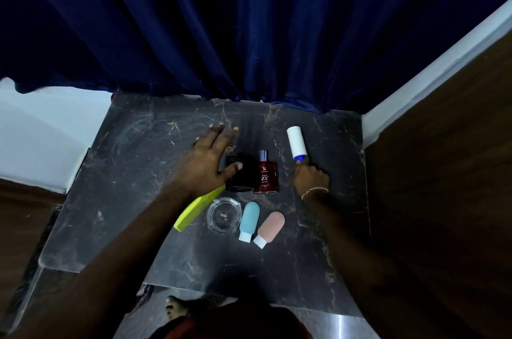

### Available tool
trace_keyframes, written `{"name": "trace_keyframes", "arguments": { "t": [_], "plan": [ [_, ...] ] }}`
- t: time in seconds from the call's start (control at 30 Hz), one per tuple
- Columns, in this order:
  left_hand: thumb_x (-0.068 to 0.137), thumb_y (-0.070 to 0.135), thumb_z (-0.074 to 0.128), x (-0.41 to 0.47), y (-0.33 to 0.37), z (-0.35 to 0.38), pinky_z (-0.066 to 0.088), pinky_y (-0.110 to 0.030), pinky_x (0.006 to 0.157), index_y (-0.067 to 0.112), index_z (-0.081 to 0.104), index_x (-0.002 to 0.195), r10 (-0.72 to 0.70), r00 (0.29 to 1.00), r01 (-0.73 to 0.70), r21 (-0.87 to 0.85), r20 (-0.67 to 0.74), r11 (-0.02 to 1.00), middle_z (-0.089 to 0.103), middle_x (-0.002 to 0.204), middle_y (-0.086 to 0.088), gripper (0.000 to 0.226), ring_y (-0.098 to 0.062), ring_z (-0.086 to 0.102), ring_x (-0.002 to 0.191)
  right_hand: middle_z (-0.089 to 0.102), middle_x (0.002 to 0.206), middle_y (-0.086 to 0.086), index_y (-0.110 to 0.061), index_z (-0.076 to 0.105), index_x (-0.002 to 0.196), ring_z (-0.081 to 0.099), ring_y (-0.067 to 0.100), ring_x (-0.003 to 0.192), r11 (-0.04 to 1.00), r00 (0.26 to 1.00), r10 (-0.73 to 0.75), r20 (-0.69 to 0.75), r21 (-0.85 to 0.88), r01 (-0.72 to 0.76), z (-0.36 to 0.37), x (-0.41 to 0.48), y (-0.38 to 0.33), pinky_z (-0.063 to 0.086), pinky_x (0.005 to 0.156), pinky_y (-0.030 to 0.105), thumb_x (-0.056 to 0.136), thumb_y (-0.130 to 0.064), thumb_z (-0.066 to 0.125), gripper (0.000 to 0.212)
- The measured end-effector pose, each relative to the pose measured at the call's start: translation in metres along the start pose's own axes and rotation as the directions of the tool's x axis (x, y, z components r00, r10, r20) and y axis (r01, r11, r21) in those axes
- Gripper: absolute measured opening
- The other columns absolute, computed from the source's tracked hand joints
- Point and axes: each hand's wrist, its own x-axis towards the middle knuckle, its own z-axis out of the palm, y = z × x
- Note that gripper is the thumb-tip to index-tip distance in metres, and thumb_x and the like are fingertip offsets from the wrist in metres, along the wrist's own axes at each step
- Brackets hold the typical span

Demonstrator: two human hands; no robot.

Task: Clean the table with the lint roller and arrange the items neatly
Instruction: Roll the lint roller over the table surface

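My right hand [310, 178] grips the blue handle of a lint roller [295, 143], whose white roll lies on the dark marble table [138, 172] at the right. My left hand [212, 156] is spread flat over the table's middle, thumb touching a black object [243, 172]. Beside that object stands a red perfume bottle [266, 174]. Nearer me lie a yellow-green comb [194, 210], a glass ashtray [224, 215], a blue tube [248, 221] and a pink tube [270, 228].
A dark blue curtain [249, 34] hangs along the table's far edge. A brown wooden panel [443, 172] with a white strip borders the right side. Left of the table is a pale surface [41, 131]. My foot [177, 308] shows on the floor below.
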Motion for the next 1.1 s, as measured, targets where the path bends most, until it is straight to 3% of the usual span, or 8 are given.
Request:
{"name": "trace_keyframes", "arguments": {
  "t": [0.17, 0.6, 0.83, 1.1],
  "plan": [
    [0.091, 0.081, 0.030, 0.002, 0.001, 0.004, 0.024, -0.053, 0.126, 0.039, 0.006, 0.162, 0.031, 0.999, -0.029, 0.065, -0.017, 0.997, 0.010, 0.173, -0.005, 0.086, -0.030, 0.016, 0.159, 0.070, 0.116, 0.018, -0.003, 0.039, 0.141, 0.069, 0.038, 0.106, 0.998, 0.997, 0.061, -0.038, 0.014, -0.061, 0.000, 0.010, 0.025, 0.052, 0.088, 0.042, 0.107, -0.031, 0.028, 0.045],
    [0.091, 0.081, 0.026, 0.000, -0.006, 0.005, 0.020, -0.053, 0.128, 0.038, 0.008, 0.163, 0.009, 1.000, -0.008, 0.061, -0.026, 0.998, 0.010, 0.173, -0.004, 0.086, -0.027, 0.007, 0.161, 0.067, 0.110, 0.026, 0.003, 0.053, 0.126, 0.068, 0.042, 0.099, 0.924, 0.933, 0.333, -0.136, 0.242, -0.295, 0.004, 0.027, 0.092, 0.052, 0.081, 0.042, 0.105, -0.032, 0.036, 0.044],
    [0.092, 0.081, 0.027, 0.001, -0.002, 0.004, 0.018, -0.053, 0.129, 0.038, 0.007, 0.163, 0.012, 1.000, -0.011, 0.046, -0.029, 0.999, 0.009, 0.174, -0.004, 0.086, -0.026, 0.005, 0.161, 0.069, 0.112, 0.025, 0.000, 0.051, 0.130, 0.067, 0.042, 0.105, 0.933, 0.962, 0.269, -0.046, 0.258, -0.249, 0.002, 0.025, 0.062, 0.052, 0.088, 0.045, 0.106, -0.032, 0.033, 0.043],
    [0.092, 0.080, 0.025, -0.001, 0.001, 0.005, 0.018, -0.053, 0.129, 0.038, 0.005, 0.163, 0.025, 0.999, -0.024, 0.051, -0.023, 0.998, 0.009, 0.174, -0.004, 0.084, -0.026, 0.005, 0.162, 0.070, 0.116, 0.019, -0.006, 0.048, 0.128, 0.067, 0.040, 0.107, 0.982, 0.998, 0.065, -0.015, 0.178, -0.062, 0.005, 0.010, -0.003, 0.052, 0.089, 0.043, 0.105, -0.033, 0.033, 0.038]
  ]
}}
